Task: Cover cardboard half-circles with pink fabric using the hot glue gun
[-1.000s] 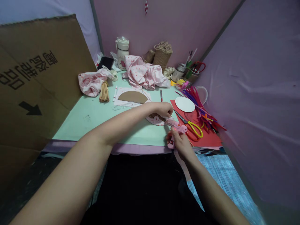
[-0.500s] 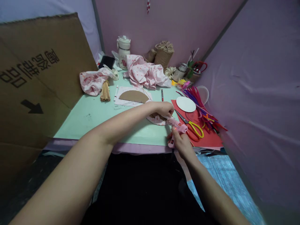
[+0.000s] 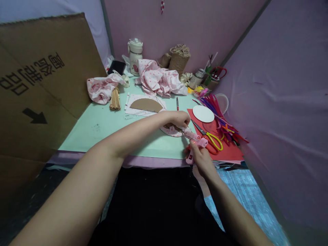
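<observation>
My right hand is wrapped round the handle of a pink glue gun, whose nozzle points up and left at a cardboard piece edged with pink dotted fabric. My left hand is closed at the far right side of that piece, fingers curled down on the fabric edge close to the nozzle. My left forearm hides part of the piece. Beyond it, a brown cardboard half-disc lies on pale fabric, with a clear ruler partly under it.
Yellow-handled scissors lie on red sheets at the right, beside a white disc and coloured pipe cleaners. Crumpled fabric, a bottle and twine stand behind. A large cardboard panel borders the left.
My right hand and the glue gun have shifted slightly to the right and down. My left hand stays in place on the fabric-edged piece.
</observation>
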A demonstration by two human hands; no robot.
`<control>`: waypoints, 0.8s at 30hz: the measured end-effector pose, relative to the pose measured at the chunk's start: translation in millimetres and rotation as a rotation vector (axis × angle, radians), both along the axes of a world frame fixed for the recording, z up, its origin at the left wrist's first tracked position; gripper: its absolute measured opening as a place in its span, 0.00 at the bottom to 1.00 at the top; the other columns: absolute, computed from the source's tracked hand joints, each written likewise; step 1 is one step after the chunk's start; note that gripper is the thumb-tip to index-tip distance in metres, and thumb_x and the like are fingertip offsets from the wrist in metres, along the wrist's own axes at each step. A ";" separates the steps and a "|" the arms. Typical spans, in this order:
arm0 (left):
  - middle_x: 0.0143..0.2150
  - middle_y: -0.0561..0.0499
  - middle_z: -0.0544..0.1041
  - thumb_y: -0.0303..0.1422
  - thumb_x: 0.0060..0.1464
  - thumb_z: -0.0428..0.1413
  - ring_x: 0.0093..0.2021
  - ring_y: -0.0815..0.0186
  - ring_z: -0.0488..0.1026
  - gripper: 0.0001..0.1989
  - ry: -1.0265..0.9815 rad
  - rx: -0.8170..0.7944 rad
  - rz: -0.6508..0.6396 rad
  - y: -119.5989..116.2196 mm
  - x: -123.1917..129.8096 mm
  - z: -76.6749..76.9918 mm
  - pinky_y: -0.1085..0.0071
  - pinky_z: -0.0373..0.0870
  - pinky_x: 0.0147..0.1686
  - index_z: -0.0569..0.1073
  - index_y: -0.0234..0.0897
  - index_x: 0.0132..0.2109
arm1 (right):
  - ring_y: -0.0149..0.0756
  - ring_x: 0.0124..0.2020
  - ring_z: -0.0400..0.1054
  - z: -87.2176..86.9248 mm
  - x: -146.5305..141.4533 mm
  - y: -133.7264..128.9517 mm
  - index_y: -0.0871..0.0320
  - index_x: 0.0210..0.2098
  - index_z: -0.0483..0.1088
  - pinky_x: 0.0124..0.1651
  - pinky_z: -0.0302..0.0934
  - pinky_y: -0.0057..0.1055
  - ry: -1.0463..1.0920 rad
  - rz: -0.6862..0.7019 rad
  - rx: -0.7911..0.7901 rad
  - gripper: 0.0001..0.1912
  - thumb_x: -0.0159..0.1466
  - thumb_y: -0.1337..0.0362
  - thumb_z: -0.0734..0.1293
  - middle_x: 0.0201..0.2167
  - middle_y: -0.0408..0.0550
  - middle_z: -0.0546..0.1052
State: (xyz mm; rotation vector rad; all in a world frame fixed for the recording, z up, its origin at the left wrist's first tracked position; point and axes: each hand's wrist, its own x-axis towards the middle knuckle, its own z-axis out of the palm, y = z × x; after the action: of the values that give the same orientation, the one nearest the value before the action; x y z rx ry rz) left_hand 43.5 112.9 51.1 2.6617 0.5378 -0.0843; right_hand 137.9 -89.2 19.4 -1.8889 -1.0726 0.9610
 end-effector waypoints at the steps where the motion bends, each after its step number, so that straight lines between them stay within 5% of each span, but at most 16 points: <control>1: 0.38 0.47 0.81 0.30 0.49 0.56 0.33 0.66 0.71 0.14 -0.001 0.001 0.001 -0.4 0.1 0.3 0.73 0.61 0.33 0.80 0.33 0.43 | 0.37 0.22 0.70 1.9 -0.6 -0.9 0.60 0.28 0.73 0.27 0.61 0.30 0.012 -0.005 0.008 0.29 0.58 0.38 0.62 0.20 0.49 0.76; 13: 0.38 0.48 0.81 0.29 0.49 0.56 0.33 0.67 0.70 0.14 -0.003 -0.011 0.010 -0.3 -0.1 0.2 0.74 0.60 0.33 0.80 0.34 0.43 | 0.36 0.19 0.66 -2.3 3.0 -1.4 0.57 0.20 0.68 0.26 0.58 0.30 -0.032 0.013 0.003 0.31 0.60 0.36 0.59 0.15 0.48 0.73; 24: 0.34 0.49 0.80 0.29 0.48 0.55 0.31 0.67 0.70 0.13 0.012 -0.028 0.034 -5.7 -2.7 5.3 0.72 0.62 0.34 0.80 0.34 0.41 | 0.37 0.23 0.68 3.8 1.6 -1.8 0.58 0.25 0.72 0.29 0.60 0.30 -0.031 -0.003 -0.005 0.29 0.58 0.37 0.61 0.18 0.47 0.74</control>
State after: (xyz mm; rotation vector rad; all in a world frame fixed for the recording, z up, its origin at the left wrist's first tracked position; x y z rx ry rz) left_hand 40.7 107.2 56.4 2.6255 0.5816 -0.0971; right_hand 139.5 -91.0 23.2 -1.9152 -1.0860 0.9360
